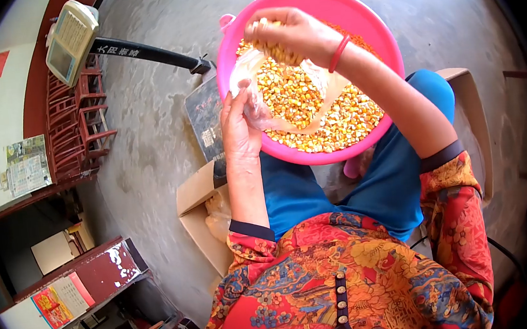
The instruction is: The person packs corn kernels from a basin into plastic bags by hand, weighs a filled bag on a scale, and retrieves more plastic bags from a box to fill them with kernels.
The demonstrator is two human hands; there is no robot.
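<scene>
A large pink basin (236,33) holds yellow corn kernels (348,119), with smaller orange-red grains along its far right side. At the basin's left rim, my left hand (239,126) grips the edge of a clear plastic bag (257,112). The bag's mouth spreads over the corn, and kernels show inside or through it; which, I cannot tell. Above the bag, my right hand (302,34) is closed around a handful of corn kernels (274,41). A red bracelet (340,54) circles that wrist.
A platform scale stands left of the basin, with its display (71,43) on a black post (144,53). Cardboard boxes (200,189) flank my legs. Stacked red-brown chairs (78,118) line the left wall. A shelf unit (100,273) is at lower left.
</scene>
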